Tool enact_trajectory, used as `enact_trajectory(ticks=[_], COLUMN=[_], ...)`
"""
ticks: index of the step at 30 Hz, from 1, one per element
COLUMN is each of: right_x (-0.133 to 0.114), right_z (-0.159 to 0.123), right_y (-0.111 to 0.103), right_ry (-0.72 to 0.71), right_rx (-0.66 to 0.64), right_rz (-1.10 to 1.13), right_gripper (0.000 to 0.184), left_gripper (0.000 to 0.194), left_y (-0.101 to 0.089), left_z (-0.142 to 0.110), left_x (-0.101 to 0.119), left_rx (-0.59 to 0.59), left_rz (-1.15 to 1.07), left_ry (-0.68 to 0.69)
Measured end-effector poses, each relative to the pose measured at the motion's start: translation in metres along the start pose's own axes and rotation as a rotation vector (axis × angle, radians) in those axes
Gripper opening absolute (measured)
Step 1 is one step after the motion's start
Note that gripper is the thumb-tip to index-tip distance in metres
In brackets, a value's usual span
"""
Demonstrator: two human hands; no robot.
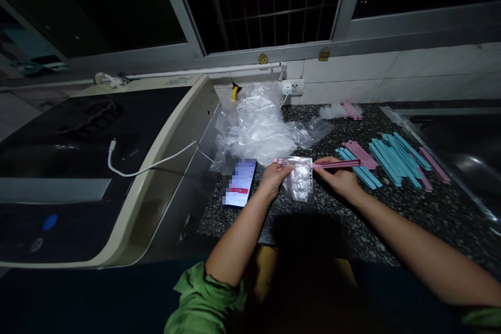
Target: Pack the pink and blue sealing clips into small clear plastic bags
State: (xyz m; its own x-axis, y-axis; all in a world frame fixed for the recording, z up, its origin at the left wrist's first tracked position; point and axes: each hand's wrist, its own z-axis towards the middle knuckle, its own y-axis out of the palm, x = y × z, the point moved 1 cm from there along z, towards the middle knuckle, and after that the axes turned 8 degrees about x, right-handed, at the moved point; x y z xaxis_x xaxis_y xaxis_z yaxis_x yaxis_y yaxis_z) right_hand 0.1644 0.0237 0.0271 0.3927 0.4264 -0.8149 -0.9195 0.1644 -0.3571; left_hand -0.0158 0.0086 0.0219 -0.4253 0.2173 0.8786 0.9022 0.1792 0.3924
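Note:
My left hand [274,176] pinches the top left edge of a small clear plastic bag [299,177] that hangs over the dark speckled counter [352,229]. My right hand [338,177] is closed on a pink stick [338,164], whose left tip meets the bag's top right corner. Just right of that hand lies a spread of blue sticks [391,159] and pink sticks [360,152].
A heap of clear plastic bags [260,128] lies behind my hands. A lit phone [239,182] rests on the counter's left edge. A washing machine [97,167] with a white cable [148,164] stands at left. A metal sink [462,151] is at right. A wall socket [293,86] sits at the back.

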Motion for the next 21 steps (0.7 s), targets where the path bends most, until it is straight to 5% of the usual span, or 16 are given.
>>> enact_trajectory(ticks=[21], right_x=[-0.0022], right_z=[0.0004], right_y=[-0.0043], right_ry=[-0.003], right_rx=[0.041], right_rz=[0.084], right_gripper=[0.029], left_gripper=[0.026], left_y=[-0.0042], left_z=[0.0068], left_x=[-0.0059], left_rx=[0.082], left_rz=[-0.072], left_ry=[-0.005])
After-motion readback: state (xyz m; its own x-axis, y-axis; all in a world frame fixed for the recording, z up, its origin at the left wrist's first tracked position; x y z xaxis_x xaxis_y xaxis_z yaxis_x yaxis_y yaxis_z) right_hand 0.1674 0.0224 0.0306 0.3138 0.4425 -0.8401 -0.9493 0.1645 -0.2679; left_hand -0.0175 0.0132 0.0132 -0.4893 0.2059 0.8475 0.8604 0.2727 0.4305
